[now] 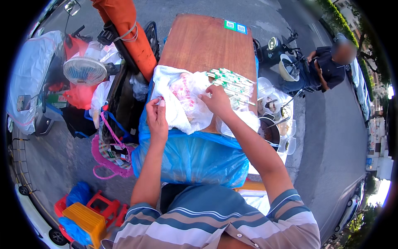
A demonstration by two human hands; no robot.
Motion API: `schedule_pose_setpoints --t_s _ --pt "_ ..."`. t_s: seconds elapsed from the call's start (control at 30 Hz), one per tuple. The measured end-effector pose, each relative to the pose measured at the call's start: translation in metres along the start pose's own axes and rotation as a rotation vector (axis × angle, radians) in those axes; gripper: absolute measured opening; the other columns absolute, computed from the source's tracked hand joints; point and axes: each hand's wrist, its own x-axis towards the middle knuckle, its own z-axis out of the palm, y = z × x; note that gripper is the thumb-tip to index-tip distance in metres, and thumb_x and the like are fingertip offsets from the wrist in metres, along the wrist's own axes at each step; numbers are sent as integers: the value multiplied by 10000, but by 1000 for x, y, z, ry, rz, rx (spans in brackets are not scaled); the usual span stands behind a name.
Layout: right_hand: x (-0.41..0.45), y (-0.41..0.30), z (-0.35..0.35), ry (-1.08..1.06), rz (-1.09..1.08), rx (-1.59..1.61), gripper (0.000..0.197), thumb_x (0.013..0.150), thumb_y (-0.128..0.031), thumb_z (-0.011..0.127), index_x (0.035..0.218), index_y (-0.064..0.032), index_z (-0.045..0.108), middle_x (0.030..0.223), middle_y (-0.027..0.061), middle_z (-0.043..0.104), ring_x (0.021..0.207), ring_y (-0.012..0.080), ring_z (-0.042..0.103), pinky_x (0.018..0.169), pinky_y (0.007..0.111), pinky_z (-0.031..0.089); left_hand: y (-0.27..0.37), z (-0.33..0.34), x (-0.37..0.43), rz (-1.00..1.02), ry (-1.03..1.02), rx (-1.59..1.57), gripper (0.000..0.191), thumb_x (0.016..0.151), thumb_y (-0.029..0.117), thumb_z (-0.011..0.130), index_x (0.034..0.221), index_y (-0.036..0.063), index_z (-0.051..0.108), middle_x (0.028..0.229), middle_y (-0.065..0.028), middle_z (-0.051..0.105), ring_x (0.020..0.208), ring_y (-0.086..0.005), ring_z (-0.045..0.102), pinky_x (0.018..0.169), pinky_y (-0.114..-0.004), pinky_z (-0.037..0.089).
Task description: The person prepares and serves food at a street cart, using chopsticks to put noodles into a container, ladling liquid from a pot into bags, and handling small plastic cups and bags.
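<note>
A white towel (161, 79) lies on the near left of a brown wooden tabletop (205, 43). On it rests a thin plastic bag (186, 96) with red print, crumpled. My left hand (157, 116) pinches the towel's left edge; a small red bit shows at the fingertips, too small to name. Over the bag's right side is my right hand (217, 99), thumb and forefinger close together; whether they grip the film is hidden. Beyond that hand lies a pile of paper-wrapped chopsticks (233, 81). A translucent plastic bag (248, 122) sits under my right forearm.
Blue plastic sheeting (192, 155) drapes the table's near side. Right of it stand a dark pot (269, 129) and several plastic tubs (290, 127). A folded orange umbrella (124, 28) and a fan (85, 71) are left. A person (329, 63) is beside a scooter (273, 51).
</note>
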Motion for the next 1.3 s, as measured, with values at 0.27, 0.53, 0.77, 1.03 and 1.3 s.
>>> schedule_pose_setpoints --t_s 0.27,0.53,0.77,1.03,1.3 --pt "-26 -45 -22 -148 -378 502 169 876 -183 749 962 -41 715 1054 134 660 977 286 646 845 396 521 18 38 9 27 -269 141 435 984 363 679 1232 24 568 1075 -74 620 977 -166 565 878 -291 456" --pt "-31 -39 -15 -613 -66 945 244 923 -23 501 1115 -58 648 1139 41 646 1033 134 602 881 318 502 3 23 14 -151 -167 -224 223 1010 257 657 1005 36 626 924 10 590 858 -65 490 791 -223 424" --pt "-30 -42 -19 -29 -292 -56 415 899 -214 686 1252 -19 589 1194 218 641 1030 332 691 796 417 580 14 -2 10 -136 -191 -280 215 1032 255 626 1029 40 614 917 38 560 838 -41 444 769 -205 387" --pt "-44 -59 -62 -226 -558 -507 192 855 -164 707 1013 -60 675 915 104 705 895 289 710 745 382 571 25 6 25 -92 -223 -220 224 1045 269 604 1028 46 610 908 43 557 834 -36 458 772 -205 405" --pt "7 -27 -5 -270 -312 -69 231 866 -62 609 1058 -27 731 1032 200 723 969 380 681 864 462 539 21 6 38 -136 -191 -352 213 1044 257 606 1007 48 595 918 38 562 845 -45 484 798 -213 425"
